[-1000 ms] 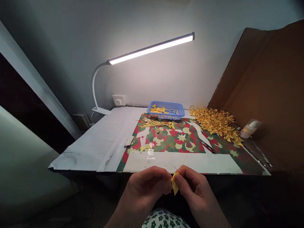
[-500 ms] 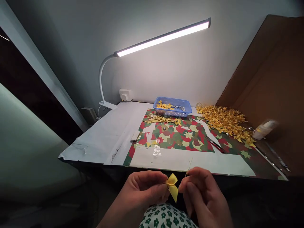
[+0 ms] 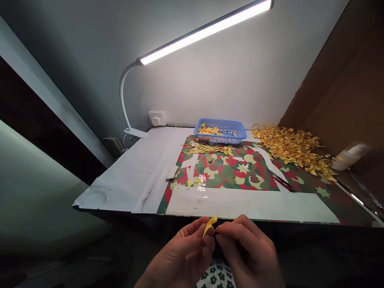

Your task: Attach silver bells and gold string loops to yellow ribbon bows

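Observation:
Just off the table's front edge, my left hand (image 3: 186, 254) pinches a small yellow ribbon bow (image 3: 211, 225) between thumb and fingers. The bow is turned nearly edge-on, and its lower part is hidden by the fingertips. Close beside it on the right, my right hand (image 3: 250, 246) is closed in a pinch. A thin pale strand of thread (image 3: 247, 206) sticks up above its fingers. The fingertips of the two hands almost meet.
A blue basket (image 3: 243, 134) holds yellow bows and silvery beads. Gold stems (image 3: 204, 149) lie before it. A heap of gold bows (image 3: 291, 146), dark tweezers (image 3: 279, 180) and a white bottle (image 3: 349, 157) are at right. A lamp (image 3: 204, 33) overhangs the table.
My left hand has turned the bow from facing me to nearly edge-on. My right hand has shifted slightly, its fingers closer together. The view has tilted a little.

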Action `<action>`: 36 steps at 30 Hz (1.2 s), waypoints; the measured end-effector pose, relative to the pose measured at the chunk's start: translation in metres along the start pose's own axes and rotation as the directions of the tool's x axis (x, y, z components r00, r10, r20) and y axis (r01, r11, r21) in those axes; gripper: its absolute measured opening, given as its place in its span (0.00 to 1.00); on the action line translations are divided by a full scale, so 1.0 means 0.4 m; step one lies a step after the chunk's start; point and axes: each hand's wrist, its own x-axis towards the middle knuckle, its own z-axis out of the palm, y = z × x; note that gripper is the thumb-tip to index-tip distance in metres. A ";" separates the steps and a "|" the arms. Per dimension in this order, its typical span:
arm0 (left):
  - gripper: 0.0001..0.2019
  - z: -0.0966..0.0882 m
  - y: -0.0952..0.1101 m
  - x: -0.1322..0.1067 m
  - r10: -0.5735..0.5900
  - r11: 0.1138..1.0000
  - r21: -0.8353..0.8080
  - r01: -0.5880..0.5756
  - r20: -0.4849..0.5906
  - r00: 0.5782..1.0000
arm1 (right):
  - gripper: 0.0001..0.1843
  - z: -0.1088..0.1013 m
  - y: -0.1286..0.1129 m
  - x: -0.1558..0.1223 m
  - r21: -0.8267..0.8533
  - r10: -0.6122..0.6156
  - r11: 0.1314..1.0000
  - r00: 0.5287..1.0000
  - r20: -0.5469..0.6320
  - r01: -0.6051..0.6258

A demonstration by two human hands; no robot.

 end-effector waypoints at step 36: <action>0.05 0.019 -0.007 -0.003 0.247 0.777 0.561 -0.285 0.146 0.958 | 0.11 -0.039 0.011 -0.004 -0.071 -0.051 0.996 0.999 -0.003 0.051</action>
